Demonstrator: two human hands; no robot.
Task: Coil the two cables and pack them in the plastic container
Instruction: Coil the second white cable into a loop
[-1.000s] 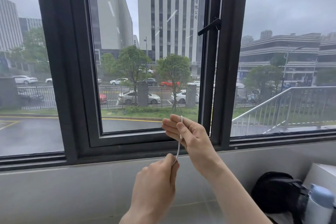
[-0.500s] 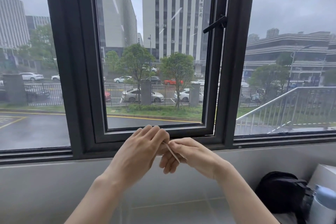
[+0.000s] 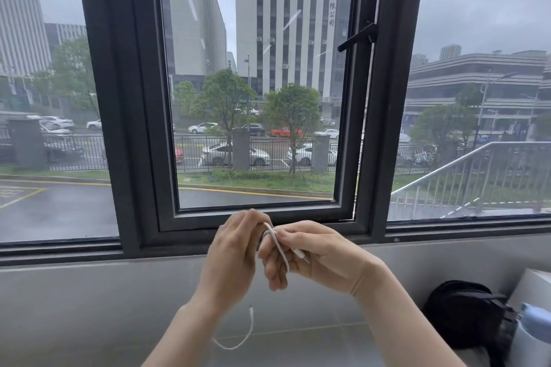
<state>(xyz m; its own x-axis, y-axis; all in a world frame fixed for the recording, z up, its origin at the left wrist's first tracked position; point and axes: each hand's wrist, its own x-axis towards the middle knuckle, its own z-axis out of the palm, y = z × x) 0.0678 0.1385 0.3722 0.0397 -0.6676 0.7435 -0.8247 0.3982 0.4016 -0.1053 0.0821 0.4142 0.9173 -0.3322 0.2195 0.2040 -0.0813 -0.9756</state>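
Observation:
Both hands are raised in front of the window sill and hold a thin white cable (image 3: 280, 247). My right hand (image 3: 316, 256) pinches the cable near one plug end, and a loop of it lies across the fingers. My left hand (image 3: 235, 250) grips the cable where it crosses the right fingers. The cable's free end hangs below my left wrist and curls up to a small plug. A second cable and the plastic container are out of view.
A dark window frame (image 3: 384, 98) stands right behind the hands, above a grey sill (image 3: 89, 292). A black bag (image 3: 465, 310), a blue-capped bottle (image 3: 533, 334) and a white box (image 3: 536, 286) sit at the lower right.
The hands came together from one above the other to side by side. A loop of cable now lies over my right fingers, and the free end has swung into view below my left wrist.

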